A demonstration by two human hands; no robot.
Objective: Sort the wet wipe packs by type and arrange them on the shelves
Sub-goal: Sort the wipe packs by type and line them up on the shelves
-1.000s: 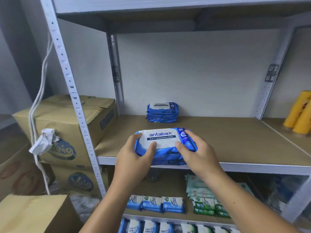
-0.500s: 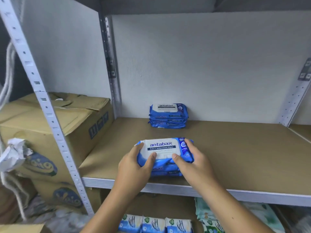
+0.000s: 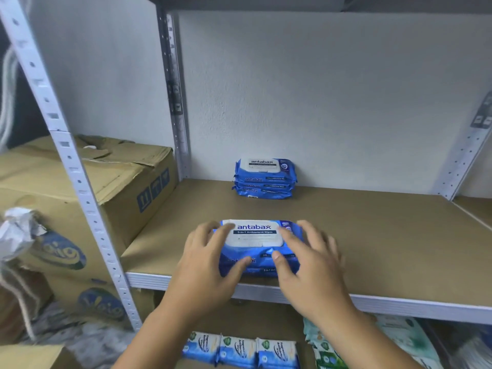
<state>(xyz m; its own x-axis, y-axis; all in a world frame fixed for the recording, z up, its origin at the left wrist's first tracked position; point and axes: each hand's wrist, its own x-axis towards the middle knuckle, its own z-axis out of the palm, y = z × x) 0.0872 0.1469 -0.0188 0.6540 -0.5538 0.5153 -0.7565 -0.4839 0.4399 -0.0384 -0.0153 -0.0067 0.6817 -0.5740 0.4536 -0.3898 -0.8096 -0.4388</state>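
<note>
A short stack of blue Antabax wipe packs (image 3: 255,242) lies on the brown shelf board (image 3: 386,235), close to its front edge. My left hand (image 3: 205,270) rests on the stack's left side, fingers spread over the top and thumb against the front. My right hand (image 3: 311,265) touches the right side the same way, with its fingers fanned out and fairly straight. A second stack of the same blue packs (image 3: 265,179) stands at the back of the shelf against the wall.
A white perforated upright (image 3: 80,182) borders the shelf on the left, with cardboard boxes (image 3: 111,177) beyond it. On the shelf below lie small blue-and-white packs (image 3: 239,350) and green packs (image 3: 327,355). Bare board stretches to the right of both stacks.
The stack went from held at the shelf edge to lying on the board. Both hands loosened from a grip to spread fingers. The camera moved closer.
</note>
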